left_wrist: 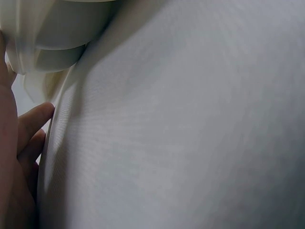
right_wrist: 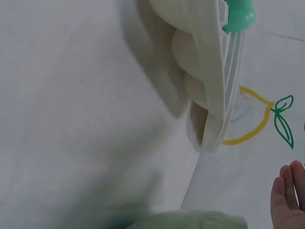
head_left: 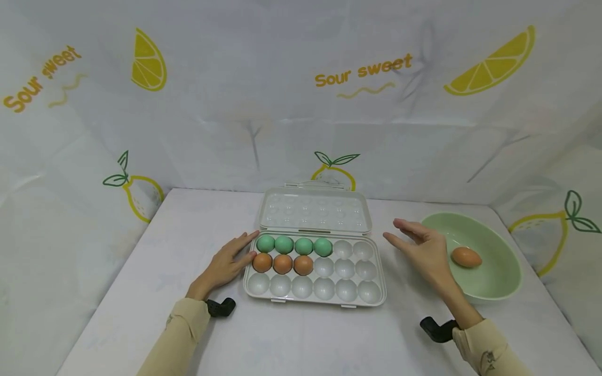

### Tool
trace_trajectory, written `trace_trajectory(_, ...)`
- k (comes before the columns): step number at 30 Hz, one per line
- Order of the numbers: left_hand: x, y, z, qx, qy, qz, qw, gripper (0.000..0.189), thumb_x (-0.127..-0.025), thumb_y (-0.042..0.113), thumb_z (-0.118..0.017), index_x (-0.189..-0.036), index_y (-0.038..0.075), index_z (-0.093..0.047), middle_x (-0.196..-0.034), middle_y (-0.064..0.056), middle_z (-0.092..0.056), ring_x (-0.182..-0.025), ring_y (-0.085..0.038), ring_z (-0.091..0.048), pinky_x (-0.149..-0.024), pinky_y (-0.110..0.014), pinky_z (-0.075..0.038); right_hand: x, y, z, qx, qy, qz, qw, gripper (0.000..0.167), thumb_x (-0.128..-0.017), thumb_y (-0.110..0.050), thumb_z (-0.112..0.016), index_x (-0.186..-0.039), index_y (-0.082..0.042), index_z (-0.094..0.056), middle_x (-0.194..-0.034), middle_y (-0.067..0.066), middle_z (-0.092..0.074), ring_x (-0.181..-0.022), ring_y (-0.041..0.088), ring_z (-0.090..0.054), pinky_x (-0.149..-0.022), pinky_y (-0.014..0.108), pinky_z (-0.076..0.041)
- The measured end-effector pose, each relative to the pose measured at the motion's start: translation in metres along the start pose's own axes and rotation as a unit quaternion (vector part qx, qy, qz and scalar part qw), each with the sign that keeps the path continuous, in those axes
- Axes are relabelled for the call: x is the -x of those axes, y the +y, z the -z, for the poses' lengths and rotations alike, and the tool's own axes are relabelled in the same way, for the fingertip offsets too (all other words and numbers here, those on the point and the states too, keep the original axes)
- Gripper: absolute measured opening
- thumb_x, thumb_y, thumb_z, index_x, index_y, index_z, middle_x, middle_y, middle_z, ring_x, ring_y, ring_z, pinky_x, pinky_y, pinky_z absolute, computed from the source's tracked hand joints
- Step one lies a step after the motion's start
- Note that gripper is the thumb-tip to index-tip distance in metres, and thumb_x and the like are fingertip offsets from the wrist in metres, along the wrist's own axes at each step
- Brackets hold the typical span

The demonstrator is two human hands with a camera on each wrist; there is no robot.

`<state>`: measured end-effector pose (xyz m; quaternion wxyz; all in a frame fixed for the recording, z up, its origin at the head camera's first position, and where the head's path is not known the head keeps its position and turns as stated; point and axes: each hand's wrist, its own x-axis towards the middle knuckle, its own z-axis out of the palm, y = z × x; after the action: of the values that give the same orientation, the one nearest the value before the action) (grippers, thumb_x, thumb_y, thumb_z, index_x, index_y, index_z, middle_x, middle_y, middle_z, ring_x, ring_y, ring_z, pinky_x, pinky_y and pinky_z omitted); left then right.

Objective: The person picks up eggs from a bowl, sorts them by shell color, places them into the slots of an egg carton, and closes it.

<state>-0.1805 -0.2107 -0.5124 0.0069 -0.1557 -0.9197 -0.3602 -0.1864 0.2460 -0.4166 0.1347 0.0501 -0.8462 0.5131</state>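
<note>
A white egg tray [head_left: 324, 289] lies with its lid [head_left: 315, 210] folded back behind it. Several green eggs [head_left: 303, 246] fill the left of its back row. Three brown eggs [head_left: 282, 263] sit at the left of the middle row, and the front row's cups hold nothing. My left hand [head_left: 228, 263] touches the tray's left edge with extended fingers, partly seen in the left wrist view. Between tray and bowl my right hand [head_left: 425, 253] hovers, thumb and fingers apart, holding nothing. One brown egg [head_left: 466, 257] lies inside the light green bowl [head_left: 498, 282].
The white-covered table [head_left: 291, 339] meets a lemon-printed cloth [head_left: 235, 104] at the back and sides. In the right wrist view the bowl's rim [right_wrist: 200, 220] shows low in front, with the tray's side [right_wrist: 209, 62] above. A black wrist device [head_left: 438, 330] sits on each forearm.
</note>
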Motion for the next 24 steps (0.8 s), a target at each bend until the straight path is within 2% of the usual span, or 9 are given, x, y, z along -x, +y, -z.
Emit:
trace_trajectory(4, 0.0, 0.0, 0.001, 0.001, 0.001, -0.006, 1.0, 0.057, -0.103, 0.03, -0.061, -0.156, 0.021, -0.044, -0.161, -0.014, -0.044, -0.151, -0.043, -0.037, -0.125, -0.065, -0.027, 0.001, 0.006, 0.013, 0.014, 0.003, -0.019, 0.9997, 0.047, -0.085, -0.018, -0.085, -0.125, 0.001, -0.071, -0.11, -0.022, -0.072, -0.103, -0.019, -0.062, -0.093, 0.0, -0.048)
trace_trajectory(8, 0.0, 0.001, 0.001, 0.001, 0.001, -0.006, 1.0, 0.057, -0.102, 0.03, -0.061, -0.156, 0.021, -0.044, -0.161, -0.014, -0.044, -0.151, -0.043, -0.038, -0.124, -0.066, -0.028, 0.0, 0.013, 0.023, 0.01, 0.014, -0.016, 0.9997, 0.047, -0.084, -0.014, -0.085, -0.124, 0.007, -0.07, -0.103, -0.033, -0.068, -0.102, -0.018, -0.064, -0.092, 0.002, -0.05)
trace_trajectory(11, 0.0, 0.0, 0.001, 0.0, 0.001, -0.004, 1.0, 0.057, -0.103, 0.031, -0.061, -0.156, 0.022, -0.044, -0.161, -0.014, -0.044, -0.15, -0.043, -0.038, -0.124, -0.067, -0.028, 0.0, 0.019, 0.03, 0.01, 0.019, -0.009, 0.9997, 0.046, -0.084, -0.01, -0.085, -0.123, 0.01, -0.069, -0.102, -0.035, -0.067, -0.101, -0.018, -0.064, -0.091, 0.003, -0.052)
trace_trajectory(17, 0.0, 0.001, 0.001, -0.001, -0.002, -0.001, 1.0, 0.057, -0.102, 0.032, -0.061, -0.156, 0.022, -0.044, -0.161, -0.015, -0.044, -0.151, -0.043, -0.038, -0.123, -0.067, -0.028, 0.002, 0.032, 0.047, 0.035, 0.023, -0.011, 0.9991, 0.048, -0.083, -0.012, -0.086, -0.124, 0.008, -0.07, -0.103, -0.037, -0.066, -0.099, -0.022, -0.062, -0.087, -0.001, -0.05)
trace_trajectory(21, 0.0, 0.002, 0.002, -0.001, -0.002, -0.003, 1.0, 0.057, -0.102, 0.032, -0.061, -0.156, 0.021, -0.044, -0.161, -0.015, -0.044, -0.151, -0.043, -0.038, -0.124, -0.066, -0.028, 0.003, 0.04, 0.058, 0.045, 0.03, -0.02, 0.9983, 0.048, -0.083, -0.012, -0.086, -0.123, 0.01, -0.069, -0.1, -0.04, -0.066, -0.097, -0.023, -0.062, -0.085, -0.001, -0.05)
trace_trajectory(24, 0.001, 0.001, 0.002, -0.002, 0.001, -0.003, 1.0, 0.057, -0.102, 0.032, -0.061, -0.156, 0.021, -0.044, -0.161, -0.015, -0.044, -0.151, -0.043, -0.038, -0.124, -0.067, -0.028, 0.003, 0.044, 0.067, 0.051, 0.033, -0.035, 0.9975, 0.048, -0.084, -0.015, -0.086, -0.123, 0.008, -0.07, -0.098, -0.042, -0.066, -0.095, -0.025, -0.061, -0.078, -0.001, -0.05)
